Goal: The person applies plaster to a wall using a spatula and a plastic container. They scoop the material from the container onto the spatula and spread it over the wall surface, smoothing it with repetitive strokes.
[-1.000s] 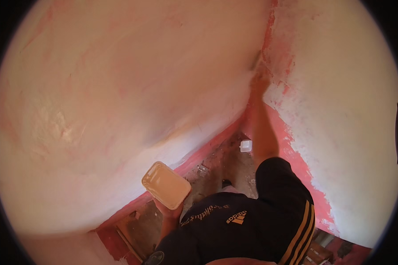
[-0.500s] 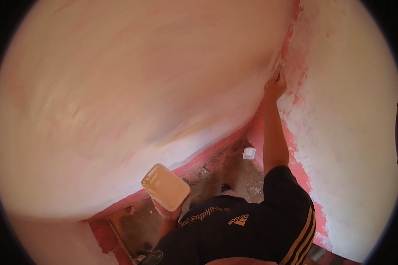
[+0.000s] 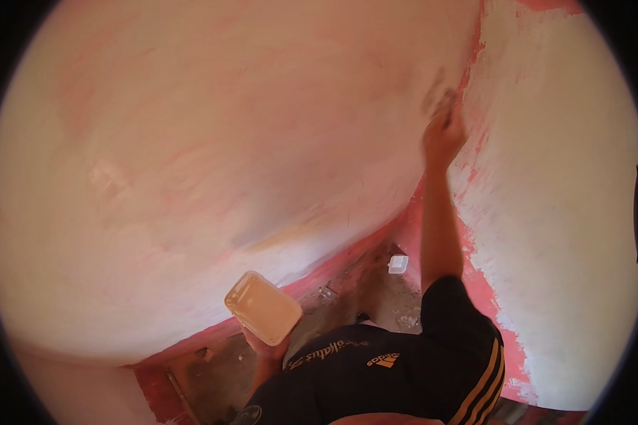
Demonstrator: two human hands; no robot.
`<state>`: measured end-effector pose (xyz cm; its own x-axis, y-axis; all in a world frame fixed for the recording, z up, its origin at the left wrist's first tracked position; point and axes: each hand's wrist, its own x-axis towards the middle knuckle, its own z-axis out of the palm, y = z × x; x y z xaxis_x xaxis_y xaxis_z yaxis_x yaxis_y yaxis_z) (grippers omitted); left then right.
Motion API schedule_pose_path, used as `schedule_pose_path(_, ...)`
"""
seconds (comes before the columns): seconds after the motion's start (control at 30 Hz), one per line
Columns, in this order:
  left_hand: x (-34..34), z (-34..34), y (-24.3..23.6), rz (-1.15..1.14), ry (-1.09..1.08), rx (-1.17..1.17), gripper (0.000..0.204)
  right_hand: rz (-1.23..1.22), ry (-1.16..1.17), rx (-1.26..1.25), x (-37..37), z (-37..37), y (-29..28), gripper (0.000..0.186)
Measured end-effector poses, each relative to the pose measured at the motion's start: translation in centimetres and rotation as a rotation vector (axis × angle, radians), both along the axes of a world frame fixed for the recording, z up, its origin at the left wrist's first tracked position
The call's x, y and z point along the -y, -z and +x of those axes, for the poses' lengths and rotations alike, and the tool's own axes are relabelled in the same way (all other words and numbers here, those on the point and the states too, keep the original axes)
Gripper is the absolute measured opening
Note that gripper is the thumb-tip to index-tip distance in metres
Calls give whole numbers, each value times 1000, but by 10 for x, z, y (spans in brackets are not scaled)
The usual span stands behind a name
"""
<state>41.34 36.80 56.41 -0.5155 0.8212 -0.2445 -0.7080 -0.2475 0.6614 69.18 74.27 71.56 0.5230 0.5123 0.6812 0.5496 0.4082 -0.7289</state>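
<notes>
A shallow rectangular plastic tub (image 3: 264, 309) of cream-coloured paint rests in my left hand (image 3: 266, 347), which grips it from below, low in front of my body. My right arm reaches up and forward to the wall corner. There my right hand (image 3: 444, 140) is closed on what looks like a paintbrush (image 3: 436, 91), smeared by motion and dark against the left wall (image 3: 262, 142). That wall has a thin, streaky pale coat with pink showing through. A ragged red-pink strip runs down the corner beside the hand.
To the right stands another pale-painted wall (image 3: 553, 198), with a bare pink band (image 3: 483, 287) along its lower edge. Below lies a dirty floor (image 3: 220, 368) with scattered debris. On it, near the corner, sits a small white open container (image 3: 398, 264).
My right hand has moved the brush slightly left, from the corner line onto the left wall. My left hand with the tub has dropped slightly in view.
</notes>
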Motion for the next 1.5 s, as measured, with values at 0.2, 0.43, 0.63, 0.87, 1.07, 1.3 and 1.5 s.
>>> schedule_pose_path(0.2,31,-51,8,-21,34,-326,63,240,293,414,-33,-80,-54,38)
schedule_pose_path(0.43,63,-110,-18,71,16,95,68,481,-552,503,222,-280,-72,44)
schedule_pose_path(0.63,92,-149,-28,119,63,65,64,266,120,-73,88,-127,-124,31)
schedule_pose_path(0.87,135,-207,0,104,41,130,54,484,-53,433,193,-317,-77,40)
schedule_pose_path(1.07,168,-228,8,56,94,-252,59,329,-267,16,226,-268,-110,26)
schedule_pose_path(1.3,210,-260,11,117,102,127,57,476,149,282,157,-278,-89,33)
schedule_pose_path(1.5,267,-285,25,-6,74,-23,57,604,-464,414,346,-427,-54,41)
